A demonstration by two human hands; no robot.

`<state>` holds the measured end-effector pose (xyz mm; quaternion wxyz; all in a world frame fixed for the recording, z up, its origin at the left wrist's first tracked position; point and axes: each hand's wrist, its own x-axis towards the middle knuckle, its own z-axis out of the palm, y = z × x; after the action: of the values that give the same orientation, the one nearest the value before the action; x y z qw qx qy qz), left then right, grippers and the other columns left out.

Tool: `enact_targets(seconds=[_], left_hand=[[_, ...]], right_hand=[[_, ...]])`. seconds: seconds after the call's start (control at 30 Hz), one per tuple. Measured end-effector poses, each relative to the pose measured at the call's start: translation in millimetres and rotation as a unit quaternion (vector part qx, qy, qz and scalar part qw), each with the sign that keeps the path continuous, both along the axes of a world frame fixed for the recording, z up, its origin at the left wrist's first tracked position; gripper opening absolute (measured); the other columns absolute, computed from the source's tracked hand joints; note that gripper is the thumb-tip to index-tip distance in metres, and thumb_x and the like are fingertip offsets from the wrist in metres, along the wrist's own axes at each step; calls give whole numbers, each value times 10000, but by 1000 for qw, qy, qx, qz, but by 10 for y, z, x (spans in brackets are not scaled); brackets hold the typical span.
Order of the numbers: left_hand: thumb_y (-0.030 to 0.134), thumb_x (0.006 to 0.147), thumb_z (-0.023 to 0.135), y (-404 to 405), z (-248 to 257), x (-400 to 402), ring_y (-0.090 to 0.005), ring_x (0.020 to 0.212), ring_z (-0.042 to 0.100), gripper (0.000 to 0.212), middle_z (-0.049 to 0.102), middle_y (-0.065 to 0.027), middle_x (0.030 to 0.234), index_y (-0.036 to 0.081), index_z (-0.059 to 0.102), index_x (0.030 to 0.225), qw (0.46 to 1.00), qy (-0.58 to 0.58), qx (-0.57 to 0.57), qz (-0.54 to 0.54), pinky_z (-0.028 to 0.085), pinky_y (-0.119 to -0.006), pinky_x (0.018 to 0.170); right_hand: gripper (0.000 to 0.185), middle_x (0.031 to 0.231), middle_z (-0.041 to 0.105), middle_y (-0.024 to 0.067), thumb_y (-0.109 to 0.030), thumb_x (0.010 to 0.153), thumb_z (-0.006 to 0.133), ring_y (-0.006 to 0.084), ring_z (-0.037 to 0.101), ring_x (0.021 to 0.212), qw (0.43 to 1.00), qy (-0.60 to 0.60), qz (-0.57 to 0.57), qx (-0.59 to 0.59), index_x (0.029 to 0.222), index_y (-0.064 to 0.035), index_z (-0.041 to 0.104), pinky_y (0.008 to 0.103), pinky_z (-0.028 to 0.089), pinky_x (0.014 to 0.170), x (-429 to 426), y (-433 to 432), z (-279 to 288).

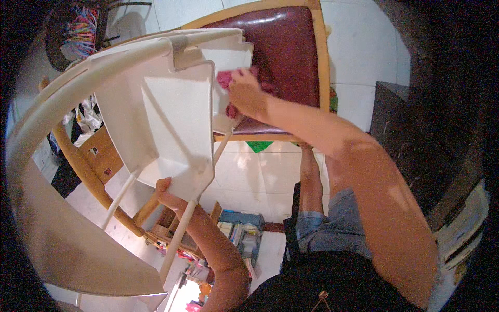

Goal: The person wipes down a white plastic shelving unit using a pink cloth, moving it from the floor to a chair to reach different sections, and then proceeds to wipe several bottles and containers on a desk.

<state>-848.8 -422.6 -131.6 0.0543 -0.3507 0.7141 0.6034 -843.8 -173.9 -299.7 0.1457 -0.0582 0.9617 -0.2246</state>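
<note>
A white plastic rack [177, 117] with several shelf trays on tubular posts lies tilted across a wooden chair. My left hand [169, 195] holds the rim of its middle tray, thumb on the tray and the other fingers hidden behind. Bunched in my right hand [247, 95] is a dark pink cloth [225, 79], pressed to the inside of the far tray [224, 56]. That tray rests against the chair's maroon padded seat [294, 58]. Nearer to me, another tray [78, 234] curves through the lower left.
The chair's wooden frame [324, 50] borders the seat, and its curved wooden arm [84, 171] passes behind the rack. A dark cabinet [393, 117] stands at right. Books and boxes [239, 230] fill a low shelf below. A black chair with colourful strands [82, 31] is at upper left.
</note>
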Motion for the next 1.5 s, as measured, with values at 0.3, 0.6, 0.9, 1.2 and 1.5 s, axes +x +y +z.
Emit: enact_targets(seconds=[0.3,0.6,0.9,1.2,1.5], left_hand=[[226,590,523,-82,-145,7,-325,751,517,293,464,-137,809,12,422,764,992,1,128,0,468,-401,784],[215,579,513,304,2,34,-310,819,485,274,430,-120,825,29,399,744,999,20,11,45,442,-420,781],[223,585,525,-346,-249,20,-276,768,468,249,421,-85,796,69,380,716,997,49,18,-49,428,-386,753],[324,604,603,390,-5,73,-204,752,445,284,429,-39,740,119,430,696,998,46,7,-47,394,-366,680],[221,586,511,363,20,113,-271,766,509,221,469,-91,782,58,442,719,999,47,-7,11,428,-386,719]], right_hand=[[148,896,586,58,-192,781,527,243,478,963,972,156,-149,-94,769,-70,610,456,356,778,268,-260,-450],[165,902,600,-13,-203,777,540,217,481,1002,976,215,-16,-19,808,-168,698,424,356,798,296,-311,-519],[305,996,549,117,-119,770,531,252,499,965,935,191,-296,39,1053,-15,583,359,384,817,-547,-12,-612],[360,983,562,176,-114,707,560,315,543,931,930,237,-261,-102,1030,45,560,394,433,836,-134,-670,-735],[370,1072,506,191,-229,822,509,379,493,1005,921,186,-322,116,1089,19,574,434,415,808,-370,-406,-667]])
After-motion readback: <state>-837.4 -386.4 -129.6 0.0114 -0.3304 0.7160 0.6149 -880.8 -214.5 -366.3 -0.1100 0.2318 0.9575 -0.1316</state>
